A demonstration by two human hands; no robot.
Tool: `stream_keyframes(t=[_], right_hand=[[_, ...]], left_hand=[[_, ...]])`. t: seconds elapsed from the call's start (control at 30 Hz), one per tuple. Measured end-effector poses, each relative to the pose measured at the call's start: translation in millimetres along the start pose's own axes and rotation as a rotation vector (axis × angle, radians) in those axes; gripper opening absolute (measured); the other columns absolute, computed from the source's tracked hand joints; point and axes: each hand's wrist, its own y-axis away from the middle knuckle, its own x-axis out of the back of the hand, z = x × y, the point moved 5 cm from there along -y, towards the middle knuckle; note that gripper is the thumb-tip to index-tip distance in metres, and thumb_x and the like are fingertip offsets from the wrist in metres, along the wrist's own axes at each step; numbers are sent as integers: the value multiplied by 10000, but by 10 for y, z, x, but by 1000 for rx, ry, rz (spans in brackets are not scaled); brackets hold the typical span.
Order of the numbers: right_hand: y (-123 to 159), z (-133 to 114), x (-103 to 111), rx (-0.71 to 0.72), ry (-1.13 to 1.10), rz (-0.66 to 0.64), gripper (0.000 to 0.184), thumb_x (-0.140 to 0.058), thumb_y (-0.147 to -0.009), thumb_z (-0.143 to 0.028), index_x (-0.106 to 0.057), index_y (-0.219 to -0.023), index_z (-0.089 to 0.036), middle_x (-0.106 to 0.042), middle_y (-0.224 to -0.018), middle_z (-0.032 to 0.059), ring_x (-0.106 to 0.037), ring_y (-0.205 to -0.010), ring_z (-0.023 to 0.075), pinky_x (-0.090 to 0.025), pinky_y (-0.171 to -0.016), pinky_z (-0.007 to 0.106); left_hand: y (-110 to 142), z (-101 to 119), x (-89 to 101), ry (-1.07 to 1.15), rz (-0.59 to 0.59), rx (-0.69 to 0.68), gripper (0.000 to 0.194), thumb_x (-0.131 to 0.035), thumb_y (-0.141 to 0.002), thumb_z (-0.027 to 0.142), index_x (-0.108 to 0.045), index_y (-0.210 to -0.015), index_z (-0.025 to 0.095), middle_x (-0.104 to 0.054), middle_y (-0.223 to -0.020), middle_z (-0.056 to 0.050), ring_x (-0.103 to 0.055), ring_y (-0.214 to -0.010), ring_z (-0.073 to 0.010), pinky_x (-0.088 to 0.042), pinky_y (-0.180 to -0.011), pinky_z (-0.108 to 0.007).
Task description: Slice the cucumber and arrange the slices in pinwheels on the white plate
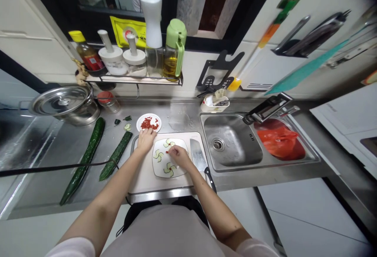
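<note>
A white plate (179,170) lies on the pale cutting board (144,178) and carries three pinwheel shapes of cucumber slices (159,155). My right hand (178,156) hovers over the plate with fingers pinched on a small red piece at its centre. My left hand (145,139) rests at the board's far left corner, fingertips at the rim of a small white dish of chopped red chilli (149,123); its fingers are curled, and I cannot see anything in them. A cleaver (198,155) lies on the board's right edge.
A whole cucumber (85,159) and a half cucumber (116,155) lie on the steel counter to the left, crossed by a black cable. A lidded pot (63,104) stands far left. The sink (232,147) holds a red bag (279,141). Condiment bottles fill the shelf (132,78).
</note>
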Motion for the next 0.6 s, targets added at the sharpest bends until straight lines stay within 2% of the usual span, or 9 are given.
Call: stream_keyframes(t=[0.23, 0.33, 0.43, 0.53, 0.6], right_hand=[[27, -49, -257, -28, 53, -88, 107, -536, -791, -229, -582, -699, -201, -570, -646, -34, -487, -604, 106, -367, -575, 211], [-6, -38, -353, -64, 109, -99, 110, -537, -795, -205, -572, -691, -202, -572, -633, -33, -499, -610, 109, -369, -581, 212], [-55, -35, -415, -75, 155, -101, 116, -548, -800, -198, -568, -686, -202, -586, -645, -29, -510, -625, 112, -366, -586, 214], [-93, -37, -454, -80, 174, -109, 121, -547, -808, -194, -569, -689, -202, -600, -667, -24, -521, -639, 116, -361, -581, 213], [-107, -39, -473, -87, 198, -117, 124, -540, -813, -185, -572, -695, -203, -601, -667, -22, -523, -645, 118, -351, -574, 211]], left_hand=[[35, 29, -3, 35, 39, 47, 304, -362, -941, 246, -654, -1001, 183, -615, -1076, -138, -505, -1025, -279, -317, -849, -407], [36, -22, 88, 110, 106, 146, 302, -361, -944, 275, -649, -988, 196, -635, -1060, -128, -515, -1012, -271, -306, -846, -400], [21, -117, 189, 172, 160, 263, 304, -371, -922, 230, -643, -1057, 222, -650, -1082, -118, -519, -1021, -276, -290, -863, -410], [10, -204, 261, 222, 174, 351, 357, -386, -891, 185, -628, -1147, 235, -652, -1130, -123, -515, -1046, -291, -273, -886, -431], [28, -243, 299, 257, 184, 409, 343, -398, -888, 200, -642, -1127, 223, -654, -1134, -127, -515, -1048, -297, -273, -894, -437]])
